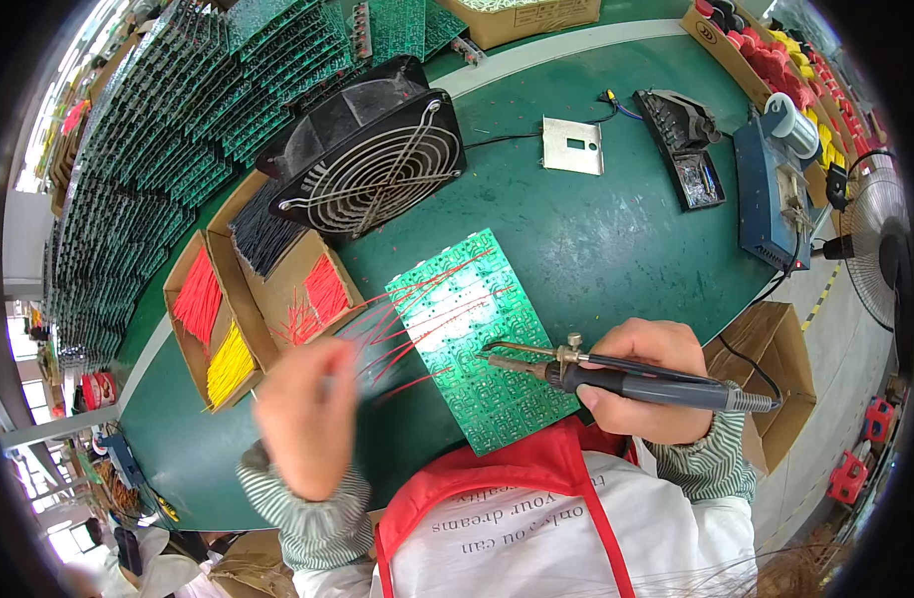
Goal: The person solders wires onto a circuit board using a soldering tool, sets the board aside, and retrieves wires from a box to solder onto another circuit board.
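Observation:
My right hand [650,377] grips a soldering iron [641,387] that has a thin feed tube clamped along its top. The iron's tip points left, over a green circuit board [514,399] lying on the table in front of me. Several red wires [417,344] run from the board out past its left edge. My left hand [307,417] is raised to the left of the board, near the cardboard box of wires. Motion smears its fingers, so I cannot see whether they hold anything. Nearest to it in the box are red wires [325,289] and yellow wires [230,367].
A black fan [372,149] with a wire guard stands behind the board. At the right are a metal plate [573,147], a black iron stand [681,149] and a blue solder feeder [761,194] with a spool. Stacked circuit boards [148,149] line the far left.

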A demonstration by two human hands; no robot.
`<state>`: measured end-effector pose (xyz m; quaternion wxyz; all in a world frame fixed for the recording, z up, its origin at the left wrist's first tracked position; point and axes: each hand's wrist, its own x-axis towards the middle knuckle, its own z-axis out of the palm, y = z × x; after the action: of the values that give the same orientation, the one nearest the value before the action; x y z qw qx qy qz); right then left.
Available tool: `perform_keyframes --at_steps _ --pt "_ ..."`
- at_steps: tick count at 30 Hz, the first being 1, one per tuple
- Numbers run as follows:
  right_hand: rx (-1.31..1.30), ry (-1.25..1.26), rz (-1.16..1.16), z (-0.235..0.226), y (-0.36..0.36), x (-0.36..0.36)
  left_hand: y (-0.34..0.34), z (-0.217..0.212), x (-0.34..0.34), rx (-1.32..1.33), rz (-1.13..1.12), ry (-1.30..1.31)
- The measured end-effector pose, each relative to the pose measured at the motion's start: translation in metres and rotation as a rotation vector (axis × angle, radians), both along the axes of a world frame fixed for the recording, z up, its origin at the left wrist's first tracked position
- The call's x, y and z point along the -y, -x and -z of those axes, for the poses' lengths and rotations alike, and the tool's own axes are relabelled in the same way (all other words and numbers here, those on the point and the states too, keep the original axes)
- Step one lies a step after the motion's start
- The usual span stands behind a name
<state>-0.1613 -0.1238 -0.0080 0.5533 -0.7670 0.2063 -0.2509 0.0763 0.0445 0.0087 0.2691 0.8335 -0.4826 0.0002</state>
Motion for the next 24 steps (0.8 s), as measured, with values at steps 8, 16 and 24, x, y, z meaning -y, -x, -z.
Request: perform_keyframes --at_steps 8,16,24 --pt "-0.01 -0.003 0.023 -0.001 0.005 0.002 0.031 0.023 0.028 -0.329 0.271 -0.138" --pt "-0.017 -0.029 0.003 0.002 0.001 0.003 0.033 0.027 0.032 -0.341 0.287 -0.128" --pt "-0.005 -0.015 0.025 0.002 0.003 0.006 0.033 0.029 0.032 -0.31 0.29 -0.133"
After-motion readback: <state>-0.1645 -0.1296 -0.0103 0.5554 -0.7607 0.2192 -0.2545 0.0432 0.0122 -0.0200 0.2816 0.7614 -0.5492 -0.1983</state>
